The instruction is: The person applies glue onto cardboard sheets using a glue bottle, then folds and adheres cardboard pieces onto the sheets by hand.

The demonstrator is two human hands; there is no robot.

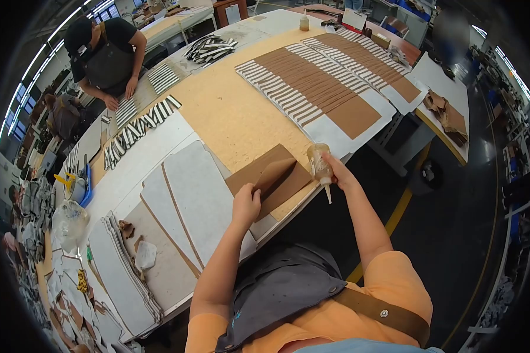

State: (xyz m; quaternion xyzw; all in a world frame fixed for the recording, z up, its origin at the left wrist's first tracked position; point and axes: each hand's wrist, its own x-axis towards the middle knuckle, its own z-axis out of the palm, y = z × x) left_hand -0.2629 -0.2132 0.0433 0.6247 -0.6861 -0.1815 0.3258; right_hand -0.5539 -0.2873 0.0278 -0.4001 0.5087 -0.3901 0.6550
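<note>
My right hand is wrapped round a translucent squeeze bottle, which holds something amber and has its thin nozzle pointing down, just off the table's front edge. My left hand grips the near left side of a folded brown sheet, leather-like in look. The sheet's upper layer is lifted and curled, leaving a dark gap beneath it. Large pale panels with brown edges lie just left of my left hand.
Striped brown-and-white pieces lie in overlapping rows at the far right. Black-and-white strips are spread at the left, near a co-worker across the table. Stacked white panels and a plastic bag sit at the near left.
</note>
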